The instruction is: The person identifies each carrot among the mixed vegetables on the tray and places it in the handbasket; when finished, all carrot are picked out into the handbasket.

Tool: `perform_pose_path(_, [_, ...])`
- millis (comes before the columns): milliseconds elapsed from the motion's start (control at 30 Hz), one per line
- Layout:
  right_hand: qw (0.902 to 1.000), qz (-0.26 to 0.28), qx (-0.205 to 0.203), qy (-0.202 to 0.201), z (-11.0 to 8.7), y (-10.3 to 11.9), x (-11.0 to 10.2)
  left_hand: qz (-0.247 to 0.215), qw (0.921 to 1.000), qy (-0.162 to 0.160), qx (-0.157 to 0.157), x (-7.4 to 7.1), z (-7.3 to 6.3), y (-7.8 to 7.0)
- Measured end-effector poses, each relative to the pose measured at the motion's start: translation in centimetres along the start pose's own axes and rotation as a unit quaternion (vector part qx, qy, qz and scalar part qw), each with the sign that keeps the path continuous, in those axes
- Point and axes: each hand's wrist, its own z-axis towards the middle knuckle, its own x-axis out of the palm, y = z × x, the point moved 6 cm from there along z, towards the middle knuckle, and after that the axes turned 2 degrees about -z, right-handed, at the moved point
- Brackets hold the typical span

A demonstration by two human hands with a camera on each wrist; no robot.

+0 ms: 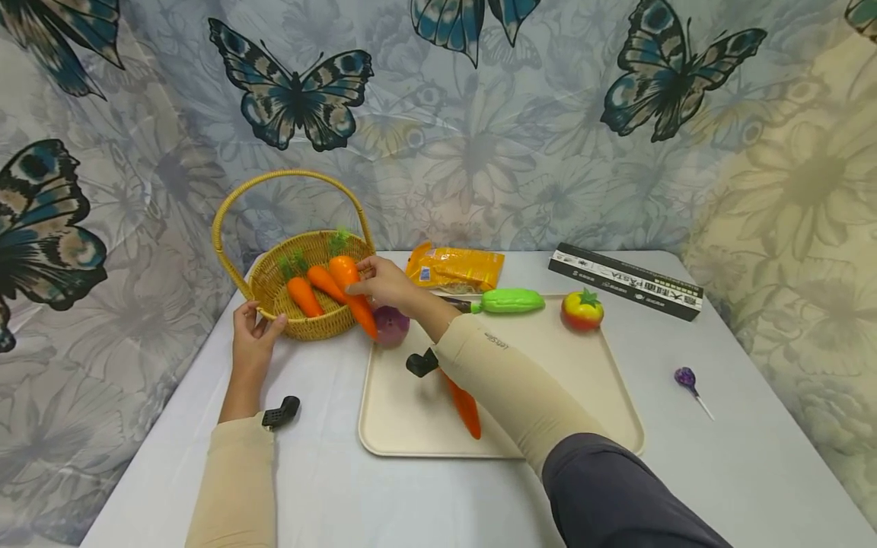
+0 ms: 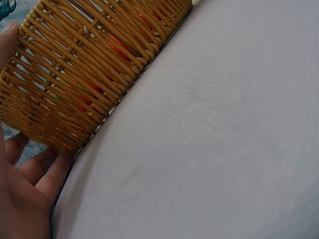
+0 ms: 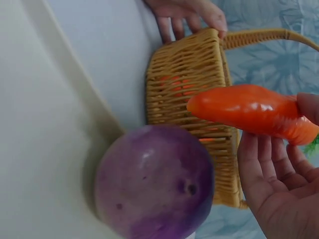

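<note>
My right hand (image 1: 390, 288) holds an orange carrot (image 3: 244, 107) between thumb and fingers at the right rim of a wicker basket (image 1: 318, 329). The carrot's tip points down outside the rim, and its green top is over the basket. Inside the basket lie two other carrots (image 1: 304, 297) with green tops. My left hand (image 1: 252, 339) grips the basket's near left side, thumb at the rim and fingers against the woven wall (image 2: 99, 64). Just below the held carrot sits a round purple vegetable (image 3: 154, 184), at the tray's corner.
A cream tray (image 1: 411, 438) bears another carrot (image 1: 466, 407), partly hidden by my right forearm, a green vegetable (image 1: 512, 301) and a red-yellow tomato (image 1: 582, 310). Behind it lie an orange packet (image 1: 457, 268) and a long black box (image 1: 625, 281). A lollipop (image 1: 685, 378) lies at right.
</note>
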Motion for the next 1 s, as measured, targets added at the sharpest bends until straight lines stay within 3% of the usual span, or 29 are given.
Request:
perform_pose_path(200, [0.9998, -0.004, -0.02, -0.003, 2.1, 2.1, 0.6, -0.008, 0.9999, -0.002, 0.01, -0.4, 0.4, 0.0])
perform_pose_path(400, [0.9994, 0.028, 0.0, 0.019, 4.1, 2.8, 1.1, -0.019, 0.9998, 0.007, 0.001, -0.1, -0.5, -1.5])
perform_pose_path(533, [0.9988, 0.049, -0.003, 0.003, 5.3, 3.1, 1.3, -0.017, 0.9998, 0.013, 0.007, 0.1, -0.7, -2.0])
perform_pose_path(633, [0.9975, 0.066, -0.01, -0.023, 5.9, 3.3, 1.4, -0.011, 0.9998, 0.013, 0.014, 0.1, 0.0, -1.2])
perform_pose_path(833, [0.9985, 0.003, -0.022, -0.049, 6.7, 2.4, 2.9, -0.006, 0.9998, 0.006, 0.02, -0.1, 0.6, 0.2])
perform_pose_path(1000, [0.9968, -0.061, -0.023, -0.046, 6.8, 1.3, 4.1, -0.009, 0.9998, 0.002, 0.017, -0.3, 0.3, -0.2])
